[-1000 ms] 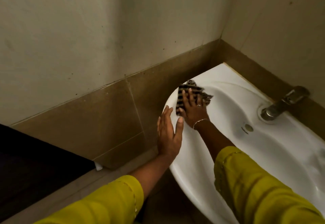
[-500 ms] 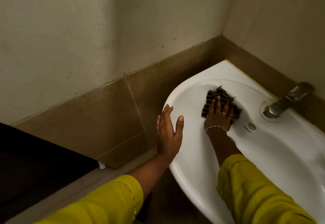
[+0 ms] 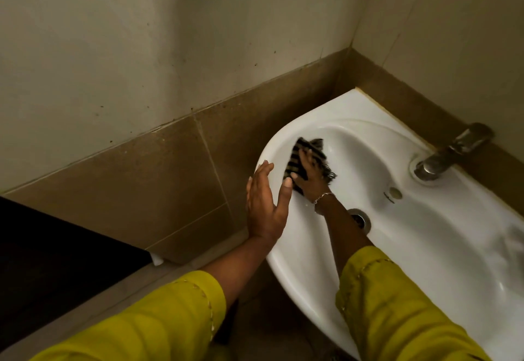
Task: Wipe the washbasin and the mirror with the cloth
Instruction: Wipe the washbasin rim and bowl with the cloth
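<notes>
Pressing flat and uncurled, the right grip [image 3: 310, 179] is laid on the striped cloth [image 3: 295, 159] against the left inner wall of the washbasin [image 3: 453, 247]; the left grip [image 3: 265, 207] is rested flat on its rim.

Right hand [image 3: 310, 178] presses striped cloth [image 3: 297, 159] inside washbasin [image 3: 425, 247]; left hand [image 3: 265, 207] flat on rim.

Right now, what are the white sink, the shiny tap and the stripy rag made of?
The white glossy washbasin looks like glazed ceramic: it is smooth, with bright reflections. The grey tap seems to be metal, with a dull shine. The dark striped cloth looks like woven fabric, with loose threads fraying at its edge.
</notes>
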A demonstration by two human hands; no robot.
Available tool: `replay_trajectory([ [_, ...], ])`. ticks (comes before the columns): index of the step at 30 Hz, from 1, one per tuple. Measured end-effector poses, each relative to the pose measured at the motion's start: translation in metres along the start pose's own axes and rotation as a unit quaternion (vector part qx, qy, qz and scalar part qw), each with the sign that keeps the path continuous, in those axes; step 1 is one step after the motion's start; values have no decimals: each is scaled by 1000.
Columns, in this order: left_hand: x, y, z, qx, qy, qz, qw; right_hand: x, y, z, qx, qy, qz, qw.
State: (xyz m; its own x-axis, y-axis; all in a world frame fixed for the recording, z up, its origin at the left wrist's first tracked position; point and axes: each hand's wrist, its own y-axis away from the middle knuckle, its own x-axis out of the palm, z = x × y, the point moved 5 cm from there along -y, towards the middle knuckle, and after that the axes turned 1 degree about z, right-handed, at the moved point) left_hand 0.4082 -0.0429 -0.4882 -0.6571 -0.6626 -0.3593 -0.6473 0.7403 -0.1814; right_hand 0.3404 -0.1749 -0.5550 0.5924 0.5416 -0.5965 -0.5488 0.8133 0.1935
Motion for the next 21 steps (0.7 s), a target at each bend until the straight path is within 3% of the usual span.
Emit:
replay_trajectory([
  [3,-1,0,-3,3,-1,-1,1000,10,17,16,-27,-135,19,990],
  [8,-1,0,-5,2,-18,5,1000,23,51,34,-12,-254,82,964],
  [21,0,-2,-6,-11,-55,21,998,23,160,35,57,-174,241,953],
])
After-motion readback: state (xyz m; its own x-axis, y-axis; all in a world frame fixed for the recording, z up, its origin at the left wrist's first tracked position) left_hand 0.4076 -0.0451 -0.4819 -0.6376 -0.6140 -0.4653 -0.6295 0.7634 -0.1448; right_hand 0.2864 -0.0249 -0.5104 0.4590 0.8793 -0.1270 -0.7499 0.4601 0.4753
